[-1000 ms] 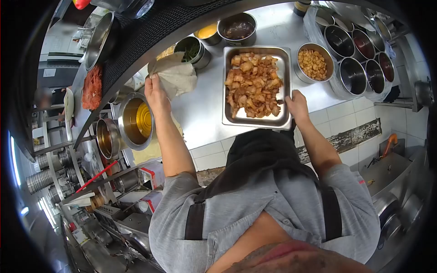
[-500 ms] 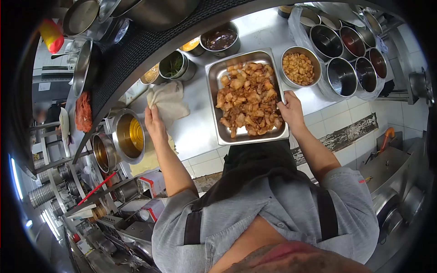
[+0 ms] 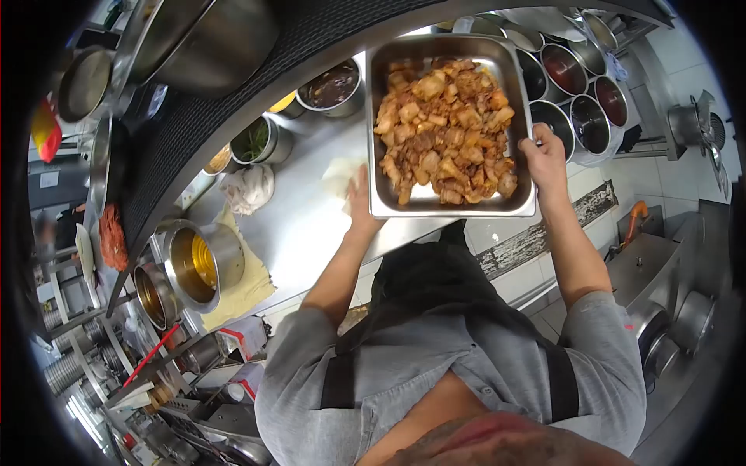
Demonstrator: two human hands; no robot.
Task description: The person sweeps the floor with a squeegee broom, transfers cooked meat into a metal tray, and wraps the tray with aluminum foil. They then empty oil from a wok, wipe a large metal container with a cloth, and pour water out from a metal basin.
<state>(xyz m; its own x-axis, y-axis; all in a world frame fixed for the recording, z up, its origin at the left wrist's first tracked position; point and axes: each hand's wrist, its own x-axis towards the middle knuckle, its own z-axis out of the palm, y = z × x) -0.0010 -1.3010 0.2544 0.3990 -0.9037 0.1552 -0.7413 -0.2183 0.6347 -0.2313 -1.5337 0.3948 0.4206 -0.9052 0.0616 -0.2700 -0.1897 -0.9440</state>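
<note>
While 2 pots, sauce (image 3: 332, 87) and greens (image 3: 255, 141), stand near the rag (image 3: 249, 189), the tray (image 3: 423, 194) of meat blocks part of the tabletop (image 3: 303, 233). Hands apart: right hand (image 3: 547, 158) clamps its rim; left hand (image 3: 360, 203), open, nears its left side, contact unclear.

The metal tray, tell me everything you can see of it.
The tray is rectangular, shiny and silvery, with rounded corners, raised walls and a narrow rim. Browned, glistening chunks are heaped inside, leaving patches of its floor bare. It appears held above the counter, overhanging its near edge. The right hand grips its right side; whether the left hand, by the near left corner, touches it is unclear.
</note>
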